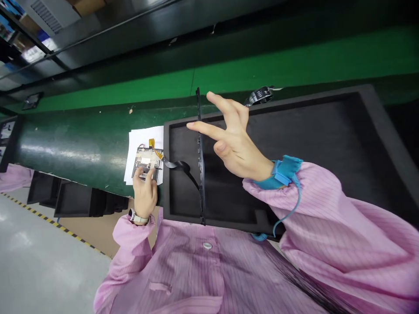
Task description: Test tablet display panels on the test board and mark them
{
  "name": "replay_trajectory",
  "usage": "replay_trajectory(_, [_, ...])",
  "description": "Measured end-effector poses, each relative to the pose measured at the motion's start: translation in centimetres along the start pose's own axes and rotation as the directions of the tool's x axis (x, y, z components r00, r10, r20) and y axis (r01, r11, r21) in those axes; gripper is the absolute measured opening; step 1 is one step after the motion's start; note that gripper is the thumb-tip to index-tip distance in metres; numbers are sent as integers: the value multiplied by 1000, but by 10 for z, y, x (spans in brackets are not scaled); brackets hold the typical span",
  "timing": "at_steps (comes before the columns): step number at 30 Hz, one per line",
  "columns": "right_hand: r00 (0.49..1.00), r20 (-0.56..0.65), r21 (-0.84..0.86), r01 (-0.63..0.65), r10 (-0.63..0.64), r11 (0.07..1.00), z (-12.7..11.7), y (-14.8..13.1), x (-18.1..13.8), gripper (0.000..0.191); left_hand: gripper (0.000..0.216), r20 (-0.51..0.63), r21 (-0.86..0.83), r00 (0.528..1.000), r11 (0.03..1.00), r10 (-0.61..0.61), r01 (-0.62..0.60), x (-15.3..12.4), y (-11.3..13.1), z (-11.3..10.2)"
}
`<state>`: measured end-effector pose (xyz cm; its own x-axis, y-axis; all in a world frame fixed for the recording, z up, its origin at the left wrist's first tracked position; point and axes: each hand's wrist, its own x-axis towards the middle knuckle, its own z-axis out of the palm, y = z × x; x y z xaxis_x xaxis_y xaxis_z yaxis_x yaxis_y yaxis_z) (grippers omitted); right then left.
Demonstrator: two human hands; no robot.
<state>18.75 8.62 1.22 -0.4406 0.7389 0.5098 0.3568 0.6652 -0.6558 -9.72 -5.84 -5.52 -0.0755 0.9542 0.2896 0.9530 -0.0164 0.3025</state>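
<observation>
My left hand [145, 194], with a watch on its wrist, has its bent fingers on the lower part of a small electronic circuit board [144, 159]. White paper sheets [131, 144] lie under the board. From its top, an orange-and-black ribbon cable [173, 165] runs right to a long thin black strip [200, 161] with small clips, lying across a black foam tray [166, 183]. Over the tray, my right hand [234, 144] hovers with fingers spread and nothing visible in them. Its fingertips are close to the strip. A blue wrist strap [279, 172] circles that wrist.
Behind the tray lies a coiled shiny black item [260, 95] on the green bench [81, 144]. Another small black item [32, 101] is at the far left. Black trays [75, 198] stand below the bench edge. A pink sleeve [16, 175] shows at the left edge.
</observation>
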Motion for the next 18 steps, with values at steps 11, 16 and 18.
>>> replay_trajectory(11, [1000, -11, -15, -8, 7, 1000, 2, 2, -2, 64, 51, 63, 161, 994, 982, 88, -97, -1, -3, 3])
replay_trajectory(16, [999, 24, 23, -25, 24, 999, -10, -15, 1, 71, 51, 43, 144, 996, 986, 84, -90, -3, -3, 4])
replay_trajectory(18, [989, 105, 54, -110, 104, 992, -24, -25, 2, 62, 51, 4, 123, 998, 990, 70, -70, -3, -3, 6])
